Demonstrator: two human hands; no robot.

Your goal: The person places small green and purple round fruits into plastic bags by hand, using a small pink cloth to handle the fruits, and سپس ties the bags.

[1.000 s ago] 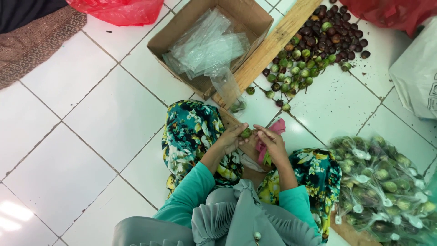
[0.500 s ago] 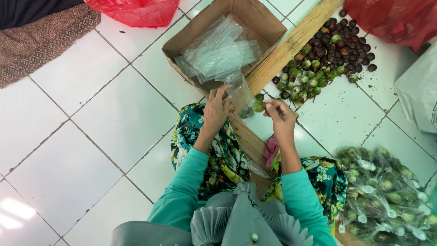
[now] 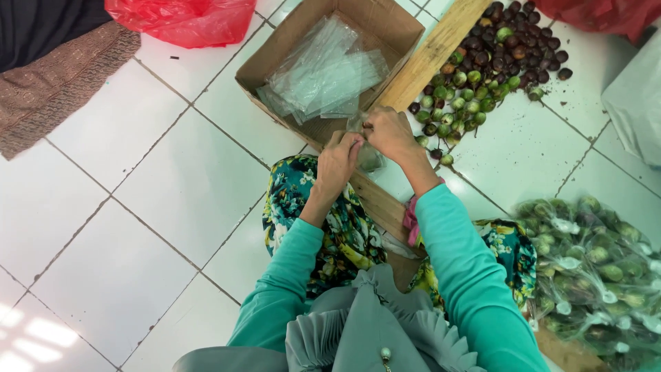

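Fingers of the left hand (image 3: pixel 339 155) & right hand (image 3: pixel 387 132) pinch tight on a small clear plastic bag (image 3: pixel 368 157), held just over the long wooden plank (image 3: pixel 427 58), by the brown cardboard box (image 3: pixel 403 27) of clear bags. Looks like the bag is being closed. Next needs a firm twist or knot. Farther off lies a pile of small round green & dark fruits (image 3: pixel 496 62).

Long teal sleeves (image 3: pixel 460 269); grey pleated headscarf (image 3: pixel 358 331) with small pin; floral green-yellow-black skirt (image 3: pixel 323 220); pink wristband (image 3: pixel 412 219)
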